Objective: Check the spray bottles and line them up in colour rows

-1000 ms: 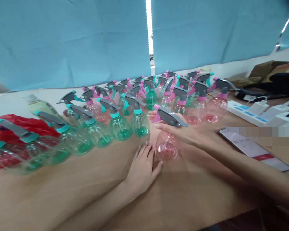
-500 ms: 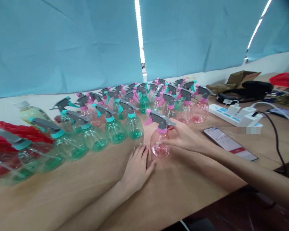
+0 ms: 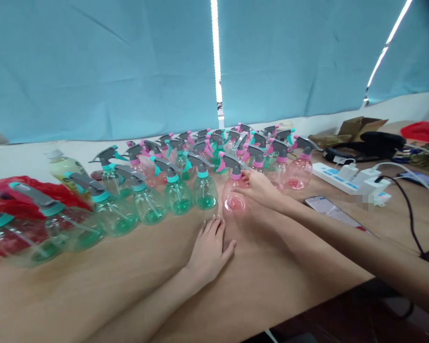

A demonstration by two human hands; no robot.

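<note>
Round clear-pink plastic spray bottle (image 3: 232,200) sits farther forward, now nearly level with round clear-green plastic bottle (image 3: 205,194). Right hand (image 3: 260,188) grasps it; left hand (image 3: 208,247) lies flat, released.

The front pink spray bottle (image 3: 233,202) is clear pink, with a pink collar (image 3: 236,176), a grey head (image 3: 232,163) and a pink trigger (image 3: 220,166). The row of bottles (image 3: 178,196) to its left is clear green with turquoise collars (image 3: 172,178). The counter (image 3: 271,271) is plain light brown, the curtain (image 3: 110,71) blue, the plastic bag (image 3: 55,189) red. Blue patches mark the white power strip (image 3: 327,172).
</note>
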